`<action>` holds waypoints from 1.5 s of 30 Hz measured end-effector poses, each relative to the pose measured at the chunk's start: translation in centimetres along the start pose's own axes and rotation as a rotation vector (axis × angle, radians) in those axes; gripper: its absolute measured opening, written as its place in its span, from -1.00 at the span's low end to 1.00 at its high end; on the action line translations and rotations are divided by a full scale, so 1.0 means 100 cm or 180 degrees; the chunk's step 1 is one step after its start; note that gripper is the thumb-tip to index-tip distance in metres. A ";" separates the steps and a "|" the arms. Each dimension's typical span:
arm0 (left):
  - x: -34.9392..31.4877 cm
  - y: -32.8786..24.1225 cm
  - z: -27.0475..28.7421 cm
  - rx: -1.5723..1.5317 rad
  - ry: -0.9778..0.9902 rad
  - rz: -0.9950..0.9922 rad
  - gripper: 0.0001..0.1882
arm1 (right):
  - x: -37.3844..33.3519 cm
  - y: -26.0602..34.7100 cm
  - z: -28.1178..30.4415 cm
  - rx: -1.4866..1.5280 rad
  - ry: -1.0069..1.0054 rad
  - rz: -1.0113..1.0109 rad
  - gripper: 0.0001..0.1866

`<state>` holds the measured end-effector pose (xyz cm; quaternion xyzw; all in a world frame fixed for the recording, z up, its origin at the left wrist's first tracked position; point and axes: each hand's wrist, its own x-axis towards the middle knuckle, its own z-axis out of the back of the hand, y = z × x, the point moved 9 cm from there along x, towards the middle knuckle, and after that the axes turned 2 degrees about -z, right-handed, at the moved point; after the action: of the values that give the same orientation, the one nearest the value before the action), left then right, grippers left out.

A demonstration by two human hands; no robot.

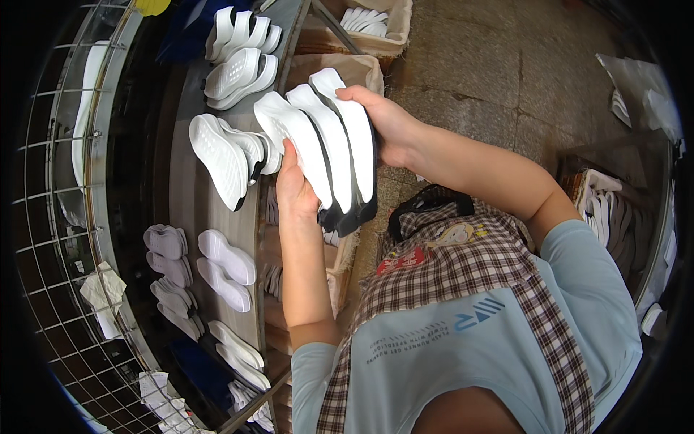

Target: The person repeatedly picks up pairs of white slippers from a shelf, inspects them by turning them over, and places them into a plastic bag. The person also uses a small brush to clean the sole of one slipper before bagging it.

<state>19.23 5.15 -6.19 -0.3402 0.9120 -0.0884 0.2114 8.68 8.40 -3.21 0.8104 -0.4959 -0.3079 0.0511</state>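
Three white shoe soles with black edges (334,148) are held together like a fan between both hands, above the edge of a grey worktable (189,195). My left hand (293,186) grips the stack from the left side, low down, with the thumb up against the leftmost sole. My right hand (387,119) clasps the upper right of the stack, fingers curled over the rightmost sole. Just to the left of the stack, another pair of white soles (225,155) stands on the table edge.
More white soles (240,54) lie farther back on the table, and grey and white soles (199,267) lie nearer. A wire mesh rack (65,217) curves along the left. Cardboard boxes (340,69) with soles stand beyond the table. Shelves of soles (611,210) are at the right.
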 end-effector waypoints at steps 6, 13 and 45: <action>0.012 0.017 0.009 0.0050 0.0207 0.0318 -0.39 | -0.005 0.000 0.011 0.0078 -0.0043 -0.0064 -0.45; 0.007 0.005 -0.016 0.1043 -0.0143 -0.0904 -0.51 | -0.026 0.017 -0.015 0.0058 0.0515 0.0918 -0.48; 0.016 0.001 -0.048 0.1364 -0.0113 -0.1066 -0.47 | -0.076 0.030 -0.028 -0.2272 0.0715 0.3123 -0.37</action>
<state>15.94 4.26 -2.47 -0.4353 0.7996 -0.3071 0.2771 5.49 12.61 3.56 0.4482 -0.6688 -0.3083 0.5068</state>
